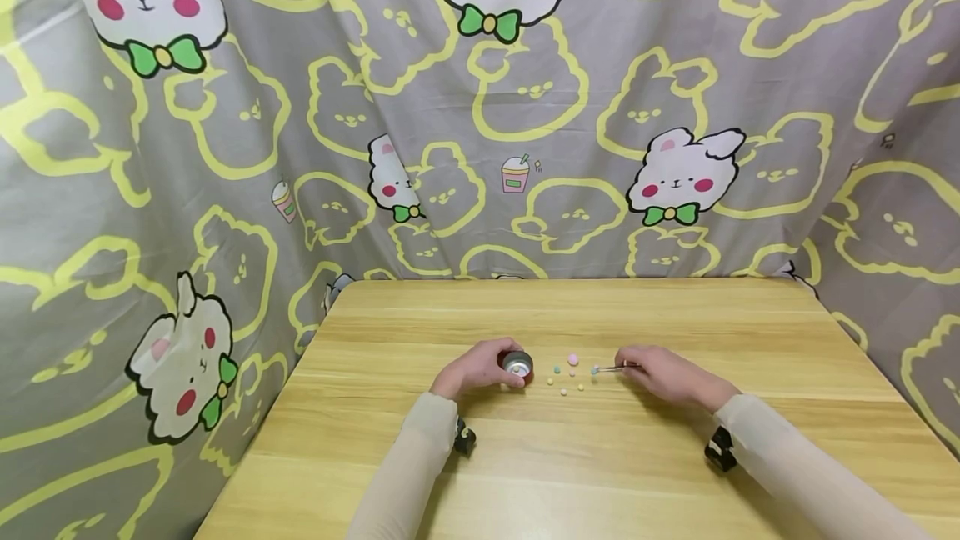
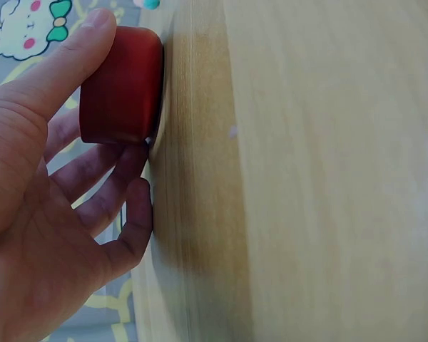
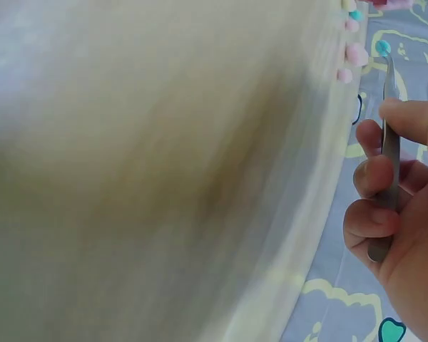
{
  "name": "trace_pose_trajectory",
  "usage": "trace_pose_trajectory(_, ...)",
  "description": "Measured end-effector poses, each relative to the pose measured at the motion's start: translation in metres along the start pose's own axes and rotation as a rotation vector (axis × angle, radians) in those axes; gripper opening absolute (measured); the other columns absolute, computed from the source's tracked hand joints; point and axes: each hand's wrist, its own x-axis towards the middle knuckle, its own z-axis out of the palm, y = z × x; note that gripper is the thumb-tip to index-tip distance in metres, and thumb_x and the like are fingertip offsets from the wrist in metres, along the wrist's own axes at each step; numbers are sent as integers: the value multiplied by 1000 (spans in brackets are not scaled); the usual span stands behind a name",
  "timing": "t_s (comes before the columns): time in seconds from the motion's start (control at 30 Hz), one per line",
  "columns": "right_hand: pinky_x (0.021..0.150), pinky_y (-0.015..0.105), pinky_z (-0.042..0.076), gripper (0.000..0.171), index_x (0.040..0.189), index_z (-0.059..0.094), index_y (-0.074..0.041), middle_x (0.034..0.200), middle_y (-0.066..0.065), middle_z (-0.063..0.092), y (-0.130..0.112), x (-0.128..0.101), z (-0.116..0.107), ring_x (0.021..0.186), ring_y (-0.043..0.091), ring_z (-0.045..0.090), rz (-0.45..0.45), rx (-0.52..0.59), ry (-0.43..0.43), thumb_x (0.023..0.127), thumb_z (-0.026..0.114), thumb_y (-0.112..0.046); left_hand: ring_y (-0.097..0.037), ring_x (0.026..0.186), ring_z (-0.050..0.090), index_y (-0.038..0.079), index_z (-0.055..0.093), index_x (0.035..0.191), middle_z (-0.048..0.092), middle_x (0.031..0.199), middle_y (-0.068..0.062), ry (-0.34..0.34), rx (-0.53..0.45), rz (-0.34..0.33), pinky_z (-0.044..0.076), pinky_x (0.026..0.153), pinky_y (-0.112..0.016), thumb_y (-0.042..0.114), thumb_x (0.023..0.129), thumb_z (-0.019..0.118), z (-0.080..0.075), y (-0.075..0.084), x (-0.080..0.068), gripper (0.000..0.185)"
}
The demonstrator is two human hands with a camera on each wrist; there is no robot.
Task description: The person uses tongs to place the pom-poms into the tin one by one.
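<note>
My left hand [image 1: 483, 365] grips a small round red container [image 2: 123, 85] by its sides, thumb on one side and fingers around the other. From above its top shows a grey rim, and something small and pale lies inside. In my right hand [image 1: 663, 373] metal tweezers [image 3: 389, 142] are pinched between thumb and fingers, pointing left. At their tips is a small blue ball [image 3: 383, 48], apart from the table in the right wrist view. Between the hands lie several small fuzzy-looking balls, among them a larger pink ball [image 1: 573, 359], a teal ball [image 1: 557, 370] and a yellow ball [image 1: 581, 387].
The wooden table [image 1: 570, 473] extends around both hands. A grey curtain [image 1: 465, 107] with cartoon bears hangs behind it and along both sides. Black wrist-camera mounts [image 1: 721, 449] sit at both sleeves.
</note>
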Motion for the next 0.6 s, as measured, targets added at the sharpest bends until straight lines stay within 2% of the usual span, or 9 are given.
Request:
trace_pose_trajectory(0.13,65,29,43,8,97,60,-17,86,-9,58,-1,3,-2,74,4,49,17,-3,5,96,55,-10,-14,94,57,20,60,115,61,102,5,-4,1,-4,44,81,-28,28,77,80,0,0,0,43)
trace_pose_trajectory(0.37,66,32,45,7,95,61,-12,84,-3,60,-5,12,-5,73,6,51,-43,-2,69,94,56,-7,-13,93,56,20,60,114,60,101,7,-7,9,-1,44,81,-28,30,77,80,-1,-1,1,43)
trace_pose_trajectory(0.6,67,33,45,8,98,62,-11,87,-2,62,-7,19,-9,75,5,51,-27,-4,46,96,55,-9,-14,94,56,20,60,114,61,102,5,-7,0,0,44,82,-29,29,78,79,-1,-1,0,42)
